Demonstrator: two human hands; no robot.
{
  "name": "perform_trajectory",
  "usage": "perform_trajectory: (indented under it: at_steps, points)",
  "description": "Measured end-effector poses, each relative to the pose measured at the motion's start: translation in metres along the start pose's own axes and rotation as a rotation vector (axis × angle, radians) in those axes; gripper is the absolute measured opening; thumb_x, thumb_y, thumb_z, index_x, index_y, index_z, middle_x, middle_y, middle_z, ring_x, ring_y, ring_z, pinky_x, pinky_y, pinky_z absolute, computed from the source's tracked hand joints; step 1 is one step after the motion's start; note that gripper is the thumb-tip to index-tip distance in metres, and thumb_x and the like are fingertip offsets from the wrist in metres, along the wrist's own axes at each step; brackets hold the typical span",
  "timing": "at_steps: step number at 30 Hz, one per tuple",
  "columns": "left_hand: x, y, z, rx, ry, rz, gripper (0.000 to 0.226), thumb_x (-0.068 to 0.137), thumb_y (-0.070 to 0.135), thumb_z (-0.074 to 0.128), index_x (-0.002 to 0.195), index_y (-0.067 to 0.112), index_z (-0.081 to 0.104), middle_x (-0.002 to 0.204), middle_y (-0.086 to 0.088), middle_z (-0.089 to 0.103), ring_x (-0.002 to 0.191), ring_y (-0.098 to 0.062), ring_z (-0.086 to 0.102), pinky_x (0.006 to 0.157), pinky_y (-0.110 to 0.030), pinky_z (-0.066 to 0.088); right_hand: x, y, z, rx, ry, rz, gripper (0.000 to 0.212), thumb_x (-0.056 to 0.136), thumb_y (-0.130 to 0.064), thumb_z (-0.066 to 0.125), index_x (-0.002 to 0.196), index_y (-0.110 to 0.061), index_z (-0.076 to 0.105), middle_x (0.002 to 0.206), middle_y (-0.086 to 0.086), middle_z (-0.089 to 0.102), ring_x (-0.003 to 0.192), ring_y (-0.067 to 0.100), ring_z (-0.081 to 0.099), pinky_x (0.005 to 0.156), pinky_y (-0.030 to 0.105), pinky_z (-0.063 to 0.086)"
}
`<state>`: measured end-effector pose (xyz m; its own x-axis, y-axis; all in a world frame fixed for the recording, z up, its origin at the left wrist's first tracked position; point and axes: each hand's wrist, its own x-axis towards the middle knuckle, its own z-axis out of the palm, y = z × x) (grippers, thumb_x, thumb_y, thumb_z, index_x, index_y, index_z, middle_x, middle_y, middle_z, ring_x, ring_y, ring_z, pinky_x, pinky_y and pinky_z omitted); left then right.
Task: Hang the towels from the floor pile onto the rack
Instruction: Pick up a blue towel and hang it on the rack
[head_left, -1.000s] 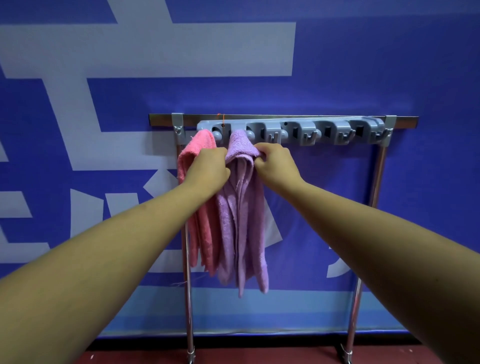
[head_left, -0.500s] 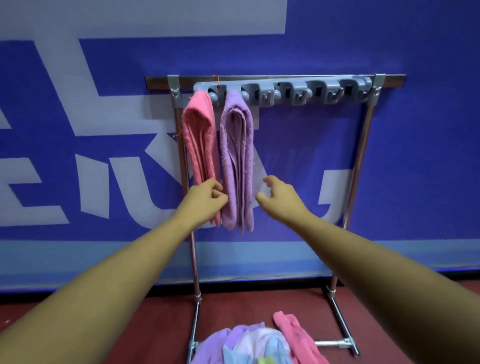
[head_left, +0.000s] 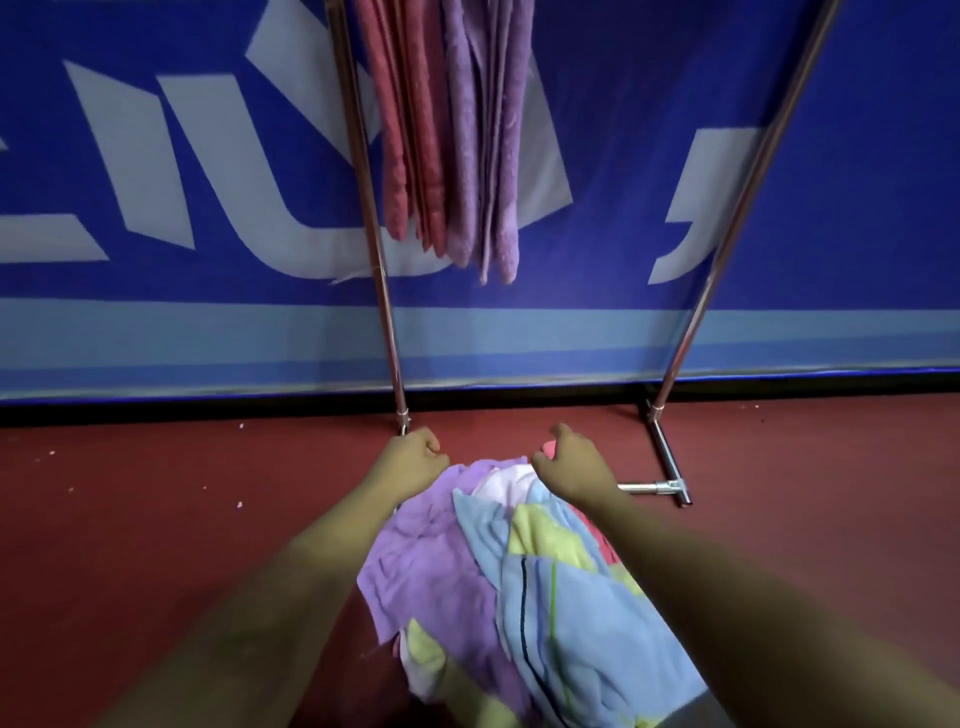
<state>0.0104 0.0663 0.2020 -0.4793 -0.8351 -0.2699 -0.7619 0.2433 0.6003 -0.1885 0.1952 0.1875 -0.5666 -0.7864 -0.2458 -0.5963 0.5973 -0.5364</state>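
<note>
A pile of towels (head_left: 441, 571) lies on the red floor at the foot of the rack: purple, light blue (head_left: 571, 623), yellow-green, white and pink ones tangled together. My left hand (head_left: 410, 460) hovers at the pile's far left edge with its fingers curled and nothing in it. My right hand (head_left: 571, 462) is over the pile's far right edge, fingers loosely bent, thumb spread, holding nothing. Above, a pink towel (head_left: 410, 130) and a purple towel (head_left: 488, 130) hang side by side from the rack, whose top bar is out of view.
The rack's left post (head_left: 374, 234) and right post (head_left: 727, 208) rise on either side of my hands. Its metal foot (head_left: 670, 467) lies on the floor to the right. A blue and white banner wall (head_left: 156, 182) stands just behind.
Both hands let go of the hung purple towel and dropped from the hooks to the floor pile. My view tilted down, so the top bar left the frame.
</note>
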Motion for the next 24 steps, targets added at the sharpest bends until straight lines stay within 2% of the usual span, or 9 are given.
perform_trajectory:
  at_steps: [3, 6, 9, 12, 16, 18, 20, 22, 24]
  points:
    - [0.006, -0.032, 0.036, 0.018, -0.075, -0.04, 0.004, 0.084, 0.016, 0.062, 0.086, 0.013, 0.065, 0.09, -0.004, 0.071, 0.093, -0.025, 0.066, 0.068, -0.025, 0.04, 0.003, 0.029, 0.039, -0.057, -0.065, 0.036, 0.049, 0.079, -0.043, 0.05, 0.119, -0.014, 0.057, 0.108, 0.008, 0.065, 0.105, 0.032, 0.063, 0.089, 0.037, 0.051]
    - [0.018, -0.056, 0.075, 0.029, -0.137, -0.036, 0.009, 0.086, 0.013, 0.059, 0.078, 0.016, 0.061, 0.095, -0.008, 0.071, 0.098, -0.026, 0.064, 0.079, -0.028, 0.043, 0.008, 0.049, 0.071, -0.076, -0.213, 0.076, 0.043, 0.088, -0.027, 0.06, 0.125, -0.006, 0.057, 0.119, 0.013, 0.065, 0.111, 0.031, 0.061, 0.092, 0.036, 0.048]
    - [0.032, -0.073, 0.117, 0.103, -0.257, -0.01, 0.014, 0.092, 0.016, 0.052, 0.088, 0.015, 0.066, 0.102, -0.005, 0.07, 0.099, -0.022, 0.062, 0.08, -0.027, 0.043, 0.015, 0.075, 0.101, -0.137, -0.339, 0.093, 0.043, 0.089, -0.021, 0.063, 0.127, -0.003, 0.056, 0.13, 0.015, 0.06, 0.12, 0.031, 0.055, 0.095, 0.035, 0.044]
    - [0.043, -0.085, 0.16, 0.118, -0.36, -0.036, 0.014, 0.092, 0.017, 0.053, 0.081, 0.022, 0.059, 0.091, -0.002, 0.065, 0.089, -0.02, 0.061, 0.071, -0.026, 0.045, 0.024, 0.097, 0.123, -0.199, -0.432, 0.102, 0.048, 0.09, -0.024, 0.064, 0.132, -0.004, 0.054, 0.137, 0.013, 0.055, 0.126, 0.03, 0.052, 0.097, 0.033, 0.041]
    - [0.052, -0.1, 0.212, 0.071, -0.429, -0.054, 0.011, 0.086, 0.016, 0.055, 0.078, 0.014, 0.061, 0.09, -0.009, 0.07, 0.091, -0.027, 0.064, 0.08, -0.036, 0.052, 0.035, 0.114, 0.144, -0.227, -0.518, 0.113, 0.048, 0.096, -0.028, 0.058, 0.136, -0.003, 0.051, 0.136, 0.015, 0.055, 0.127, 0.032, 0.051, 0.098, 0.031, 0.04]
    - [0.052, -0.105, 0.238, -0.003, -0.457, -0.065, 0.003, 0.085, 0.016, 0.058, 0.085, 0.015, 0.061, 0.096, -0.011, 0.07, 0.095, -0.028, 0.064, 0.081, -0.034, 0.051, 0.037, 0.124, 0.156, -0.249, -0.567, 0.131, 0.038, 0.099, -0.026, 0.052, 0.129, -0.003, 0.056, 0.129, 0.017, 0.059, 0.118, 0.033, 0.055, 0.095, 0.033, 0.042]
    - [0.047, -0.111, 0.26, -0.085, -0.47, -0.104, 0.01, 0.081, 0.016, 0.06, 0.091, 0.012, 0.059, 0.095, -0.014, 0.068, 0.094, -0.03, 0.064, 0.074, -0.032, 0.046, 0.036, 0.134, 0.165, -0.249, -0.56, 0.17, 0.02, 0.097, -0.025, 0.054, 0.109, -0.011, 0.062, 0.112, 0.013, 0.062, 0.098, 0.027, 0.057, 0.086, 0.032, 0.046]
    - [0.042, -0.12, 0.275, -0.123, -0.501, -0.113, 0.027, 0.077, 0.018, 0.06, 0.103, 0.011, 0.057, 0.087, -0.011, 0.063, 0.087, -0.031, 0.063, 0.064, -0.031, 0.043, 0.035, 0.141, 0.17, -0.224, -0.541, 0.156, 0.009, 0.092, -0.021, 0.059, 0.086, -0.013, 0.059, 0.095, 0.007, 0.059, 0.087, 0.024, 0.054, 0.074, 0.029, 0.044]
    - [0.04, -0.124, 0.283, -0.153, -0.532, -0.067, 0.057, 0.082, 0.014, 0.064, 0.135, 0.021, 0.047, 0.095, -0.009, 0.06, 0.076, -0.025, 0.06, 0.059, -0.027, 0.04, 0.038, 0.138, 0.166, -0.175, -0.57, 0.13, 0.015, 0.086, -0.017, 0.068, 0.076, -0.013, 0.058, 0.086, 0.004, 0.057, 0.082, 0.023, 0.055, 0.069, 0.029, 0.044]
